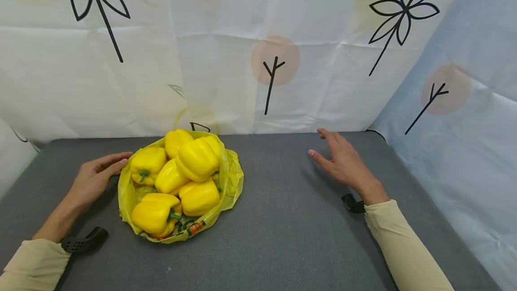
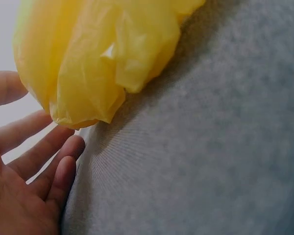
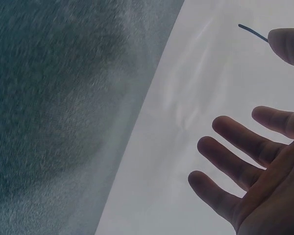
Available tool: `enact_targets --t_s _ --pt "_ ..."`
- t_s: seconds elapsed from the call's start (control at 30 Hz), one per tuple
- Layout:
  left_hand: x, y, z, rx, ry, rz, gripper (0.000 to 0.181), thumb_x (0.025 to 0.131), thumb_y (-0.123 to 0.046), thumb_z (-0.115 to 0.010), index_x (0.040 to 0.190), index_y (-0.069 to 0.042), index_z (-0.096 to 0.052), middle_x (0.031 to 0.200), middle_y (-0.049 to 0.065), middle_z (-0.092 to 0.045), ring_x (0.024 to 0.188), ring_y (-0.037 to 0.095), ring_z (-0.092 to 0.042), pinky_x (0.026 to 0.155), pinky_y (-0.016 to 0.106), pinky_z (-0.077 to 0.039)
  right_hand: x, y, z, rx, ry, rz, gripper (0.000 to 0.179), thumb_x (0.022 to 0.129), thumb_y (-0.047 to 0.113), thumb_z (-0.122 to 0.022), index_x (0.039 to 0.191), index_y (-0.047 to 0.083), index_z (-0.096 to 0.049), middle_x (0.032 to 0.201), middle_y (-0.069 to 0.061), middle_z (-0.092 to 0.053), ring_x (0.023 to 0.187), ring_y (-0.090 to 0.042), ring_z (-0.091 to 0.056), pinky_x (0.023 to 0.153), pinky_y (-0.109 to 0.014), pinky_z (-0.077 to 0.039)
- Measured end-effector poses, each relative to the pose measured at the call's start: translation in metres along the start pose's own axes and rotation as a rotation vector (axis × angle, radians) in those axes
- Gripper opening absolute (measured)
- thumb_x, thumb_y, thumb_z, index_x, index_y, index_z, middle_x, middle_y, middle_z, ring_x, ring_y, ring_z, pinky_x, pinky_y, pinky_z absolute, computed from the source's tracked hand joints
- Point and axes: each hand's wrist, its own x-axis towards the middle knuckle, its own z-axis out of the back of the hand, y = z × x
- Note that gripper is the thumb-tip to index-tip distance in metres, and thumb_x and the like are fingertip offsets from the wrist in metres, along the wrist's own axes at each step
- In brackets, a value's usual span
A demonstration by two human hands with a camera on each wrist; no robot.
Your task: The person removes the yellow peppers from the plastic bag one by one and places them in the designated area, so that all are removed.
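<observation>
A yellow plastic bag (image 1: 232, 178) with its rim spread wide stands left of the middle on the grey table. Several yellow bell peppers (image 1: 198, 160) with green stems lie heaped inside it. My left hand (image 1: 94, 176) is at the bag's left side, its fingertips right at the rim and the fingers loosely extended. In the left wrist view, those fingers (image 2: 36, 152) spread beside the crinkled yellow plastic. My right hand (image 1: 343, 158) hovers over the right part of the table, fingers apart and holding nothing. The right wrist view shows its fingers (image 3: 235, 152) spread in the air.
The grey table (image 1: 274, 237) ends at a white cloth backdrop (image 1: 226, 66) with leaf and twig drawings. A pale blue cloth (image 1: 480, 147) hangs along the right side. Dark straps (image 1: 85, 240) are on both wrists, below beige sleeves.
</observation>
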Motion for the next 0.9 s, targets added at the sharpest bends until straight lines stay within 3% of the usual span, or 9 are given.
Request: enact_targets --t_s 0.43,0.9 --pt "-0.005 0.008 -0.001 0.003 -0.002 -0.066 0.048 0.109 -0.027 -0.051 0.145 0.005 -0.052 0.119 -0.034 -0.05 0.109 -0.018 -0.045 0.081 0.004 -0.04 -0.003 0.013 0.001 0.067 0.042 0.04 0.072 0.104 0.041 -0.058 0.159 0.006 -0.028 0.147 -0.023 -0.044 0.133 -0.044 -0.044 0.104 -0.065 -0.036" --pt "-0.001 0.006 -0.003 0.024 -0.003 -0.038 0.051 0.108 -0.032 -0.052 0.145 0.003 -0.053 0.117 -0.034 -0.051 0.108 -0.019 -0.043 0.08 0.004 -0.039 -0.005 0.038 0.005 0.112 0.092 0.074 0.072 0.103 0.046 -0.058 0.159 0.011 -0.03 0.151 -0.017 -0.043 0.136 -0.037 -0.043 0.105 -0.062 -0.037"
